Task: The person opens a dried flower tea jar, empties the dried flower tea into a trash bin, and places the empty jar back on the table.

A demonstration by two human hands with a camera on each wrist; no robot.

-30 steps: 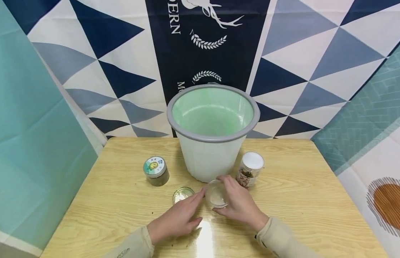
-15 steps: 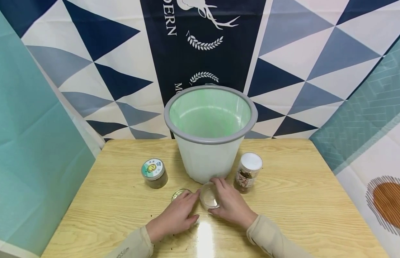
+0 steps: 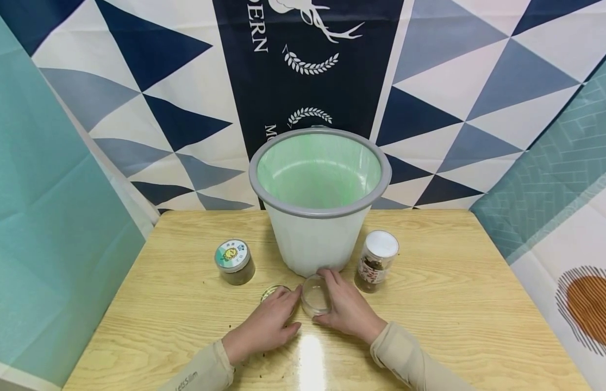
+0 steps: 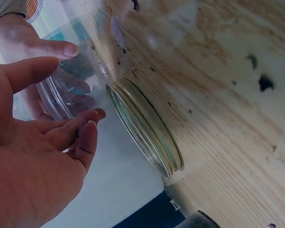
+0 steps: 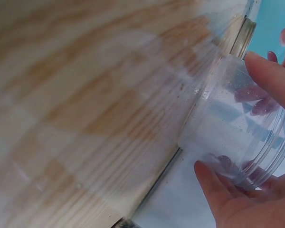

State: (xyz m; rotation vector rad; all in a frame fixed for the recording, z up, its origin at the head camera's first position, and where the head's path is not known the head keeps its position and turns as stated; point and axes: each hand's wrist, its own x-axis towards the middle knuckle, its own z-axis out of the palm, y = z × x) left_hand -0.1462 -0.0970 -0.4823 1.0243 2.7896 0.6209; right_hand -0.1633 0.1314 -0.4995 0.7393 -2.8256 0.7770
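Note:
A clear, open-mouthed plastic jar (image 3: 314,296) stands on the table in front of the bucket. My right hand (image 3: 349,307) grips it from the right, thumb and fingers spread around its wall in the right wrist view. Just left of the jar is my left hand (image 3: 268,323), its fingers loosely bent and holding nothing; the fingertips are close to the jar's side. A gold metal lid ring (image 4: 147,130) lies on the table beside those fingertips in the left wrist view. In the head view the left hand partly covers it.
A white bucket (image 3: 314,239) with a grey rim and green inside stands behind the hands. Left of it is a short lidded jar (image 3: 235,262); at right, a white-capped jar (image 3: 377,262) with dark contents. Dark crumbs (image 4: 266,81) dot the wooden table (image 3: 454,304).
My right hand has brought the clear jar slightly left, closer to my left hand. The left hand now covers more of the lid ring. The head view has shifted a little.

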